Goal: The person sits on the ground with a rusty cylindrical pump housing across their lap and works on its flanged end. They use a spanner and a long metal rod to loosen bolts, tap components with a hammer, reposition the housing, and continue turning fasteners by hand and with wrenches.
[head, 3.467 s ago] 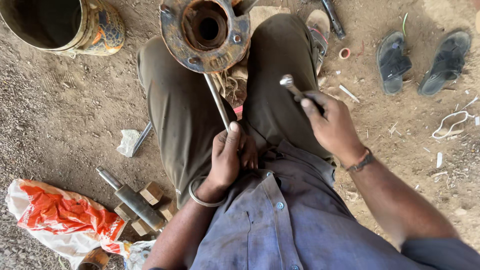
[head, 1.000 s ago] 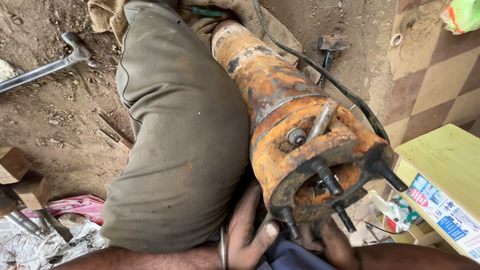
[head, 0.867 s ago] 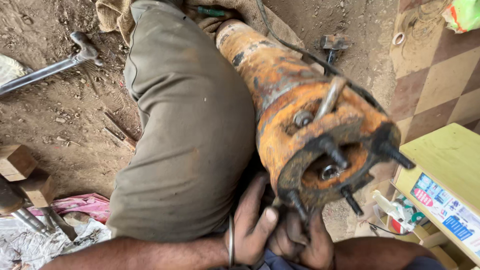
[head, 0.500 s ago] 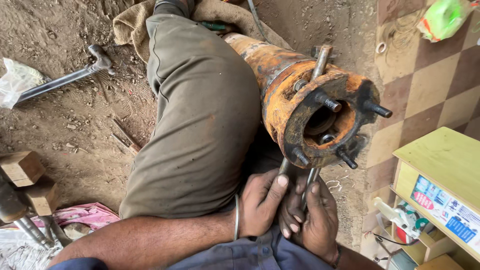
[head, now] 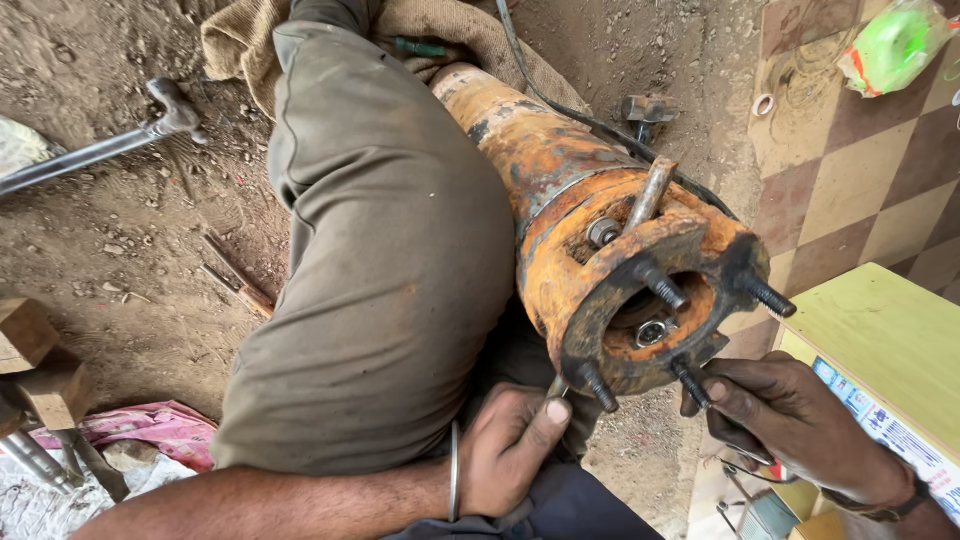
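Fingers [head: 725,392] of right hand [head: 790,420] pinching stud [head: 690,380] on rusty flange [head: 640,300]

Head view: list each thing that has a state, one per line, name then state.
Pump body: rusty, lying on its side, resting against the leg.
Flange: open in the middle, four studs sticking out.
Rod: passes through the flange, tilted.
Left hand: closed on the rod's lower end.
Right hand: fingertips on the lower right stud.
Wrench: lying on the ground, unheld.
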